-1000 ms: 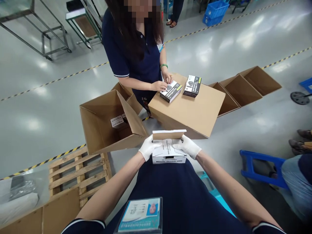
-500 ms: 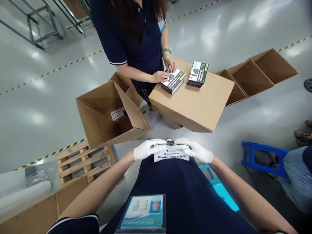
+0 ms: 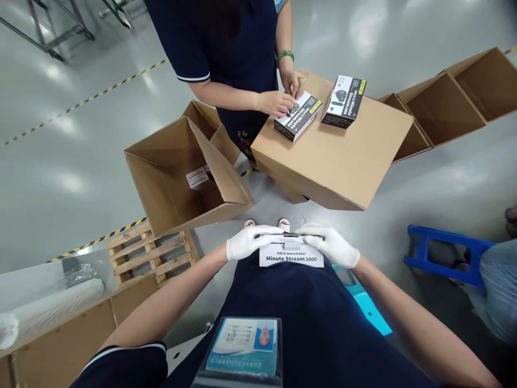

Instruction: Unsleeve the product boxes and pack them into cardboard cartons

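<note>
In white gloves, my left hand (image 3: 246, 244) and my right hand (image 3: 334, 247) grip the two ends of a small product box (image 3: 291, 260) in front of my body. White flaps show at its near side, and its lettering reads "ORCA wavemaker Minute Stream 1000". My fingers lie along its upper edge, with the thumbs on the near side. Most of the box's far face is hidden from me.
Across from me, a co-worker's hands (image 3: 278, 102) touch a printed box (image 3: 298, 116) on a large carton (image 3: 335, 161). Beside it lies another printed box (image 3: 344, 101). An open carton (image 3: 157, 183) stands left above a wooden pallet (image 3: 151, 250); a blue stool (image 3: 442, 256) stands right.
My view has tilted and shifted slightly. My right fingers now lie flatter along the box's top edge, and its flaps sit closer in. The co-worker's hands stay at the printed box.
</note>
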Available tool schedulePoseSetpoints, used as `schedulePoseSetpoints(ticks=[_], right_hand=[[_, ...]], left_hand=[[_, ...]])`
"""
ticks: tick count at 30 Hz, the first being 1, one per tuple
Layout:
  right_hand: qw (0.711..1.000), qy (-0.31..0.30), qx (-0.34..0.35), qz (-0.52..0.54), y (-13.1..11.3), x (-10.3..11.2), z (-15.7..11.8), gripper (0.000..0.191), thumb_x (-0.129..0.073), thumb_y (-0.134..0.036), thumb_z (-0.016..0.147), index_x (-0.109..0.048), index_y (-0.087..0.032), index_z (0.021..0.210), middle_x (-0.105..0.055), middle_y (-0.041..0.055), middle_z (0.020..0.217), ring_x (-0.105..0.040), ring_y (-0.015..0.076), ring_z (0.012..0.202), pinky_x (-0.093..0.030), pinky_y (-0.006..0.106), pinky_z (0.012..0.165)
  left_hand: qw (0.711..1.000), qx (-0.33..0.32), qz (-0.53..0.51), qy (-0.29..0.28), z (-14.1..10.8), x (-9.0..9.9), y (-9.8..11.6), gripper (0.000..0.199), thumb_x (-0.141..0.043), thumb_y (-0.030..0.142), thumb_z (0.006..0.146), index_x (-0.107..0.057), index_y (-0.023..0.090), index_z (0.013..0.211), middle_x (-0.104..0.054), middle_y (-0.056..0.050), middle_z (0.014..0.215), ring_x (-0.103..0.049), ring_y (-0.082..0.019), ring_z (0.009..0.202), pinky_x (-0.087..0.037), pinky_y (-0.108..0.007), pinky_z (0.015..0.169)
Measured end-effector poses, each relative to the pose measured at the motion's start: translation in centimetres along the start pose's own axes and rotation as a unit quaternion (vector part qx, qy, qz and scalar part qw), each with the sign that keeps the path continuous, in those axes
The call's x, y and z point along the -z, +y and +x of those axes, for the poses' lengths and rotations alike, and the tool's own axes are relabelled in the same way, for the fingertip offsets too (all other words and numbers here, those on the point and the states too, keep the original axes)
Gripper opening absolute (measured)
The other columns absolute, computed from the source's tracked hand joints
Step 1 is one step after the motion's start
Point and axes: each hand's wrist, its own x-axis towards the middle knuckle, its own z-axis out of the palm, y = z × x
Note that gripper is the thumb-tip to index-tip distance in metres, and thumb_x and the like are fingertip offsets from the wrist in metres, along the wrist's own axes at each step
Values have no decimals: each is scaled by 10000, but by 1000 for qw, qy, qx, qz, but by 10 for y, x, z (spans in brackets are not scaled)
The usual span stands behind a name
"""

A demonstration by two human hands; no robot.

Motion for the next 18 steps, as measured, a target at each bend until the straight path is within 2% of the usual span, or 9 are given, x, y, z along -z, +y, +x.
schedulePoseSetpoints(ticks=[6,13,18], right_hand=[[999,-12,-20,25,4,-2,5,451,-531,-571,1007,-765,-257,1231,-708,84,1260,-629,297,1190,-456,492,1110],[999,3,-25,36,-1,-11,-1,431,-550,-549,1005,-770,-255,1232,-697,87,1299,-607,299,1243,-436,497,1135],[999,-12,-24,23,-1,-6,2,430,-535,-551,1011,-778,-257,1207,-730,72,1253,-652,289,1174,-483,478,1090]], left_hand=[[1000,-6,-12,-16,4,1,-6,375,-586,409,986,-731,286,1309,-688,-19,1384,-611,-273,1318,-428,-386,1168],[999,-39,8,-31,0,-1,-14,361,-615,391,971,-745,283,1290,-672,-47,1404,-602,-280,1320,-411,-411,1189],[999,-7,-36,-23,-1,-4,-17,395,-607,425,974,-718,288,1327,-673,-30,1406,-588,-278,1346,-380,-412,1215]])
